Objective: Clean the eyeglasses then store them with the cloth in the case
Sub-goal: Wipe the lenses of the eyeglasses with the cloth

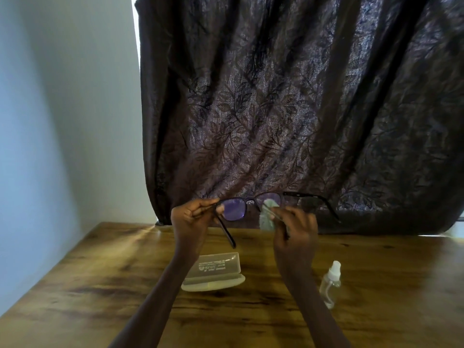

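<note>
The left hand (193, 217) pinches the glasses (248, 205) at the frame corner, raised above the table (100, 285). The right hand (293, 232) presses the cloth (268, 214) on the right lens; rubbing should probably be gentle, while the case (213, 272) waits below.

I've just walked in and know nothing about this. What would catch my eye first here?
Probably the two hands raised mid-picture: the left hand pinches a pair of dark eyeglasses at the hinge, while the right hand presses a pale cloth against one lens. Behind them hangs a big dark leaf-patterned curtain. Below, on the wooden table, sit a pale glasses case and, to its right, a small clear spray bottle.
</note>
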